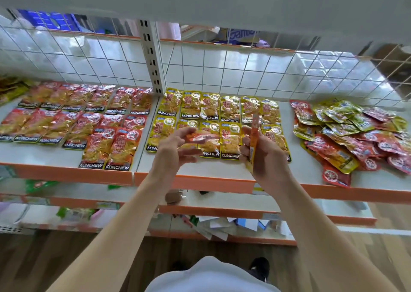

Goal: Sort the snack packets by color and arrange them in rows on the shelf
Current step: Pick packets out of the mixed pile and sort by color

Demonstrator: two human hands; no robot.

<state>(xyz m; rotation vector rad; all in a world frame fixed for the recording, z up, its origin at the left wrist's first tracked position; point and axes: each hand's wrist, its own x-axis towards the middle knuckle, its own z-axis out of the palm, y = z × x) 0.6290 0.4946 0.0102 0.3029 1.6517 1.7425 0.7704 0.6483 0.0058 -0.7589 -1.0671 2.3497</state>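
Only the head view to go on, so: your right hand [259, 151] is closed around a packet [254, 136] held edge-on and upright, so all you see is a thin orange-and-yellow strip sticking up past your fingers and a bit poking out below your palm. Your left hand [178, 144] is loosely pinching another packet [201, 137], reddish-orange and blurred, with the fingertips at its left end and the other fingers spread underneath. Both hands hover over the yellow rows [219, 122], which lie directly behind and under your grips on the shelf [222, 169]. Off to the left of your left hand are the red rows [75, 118], and well to the right of your right hand sits the unsorted pile [355, 136], red and yellow all mixed. These foil pouches look light, floppy and slick, so I'd guess they'll slide on each other and bend if you grab a corner; pinching the flat seam along an edge seems the safest, then lay it down flat and nudge it square. Pose-wise, both forearms reach up and forward from the bottom of the frame, wrists close together, your right palm turned inward, left palm facing up-ish. Whether the right-hand packet counts as red or yellow I can't tell from its edge, so check the face before you pick a row.
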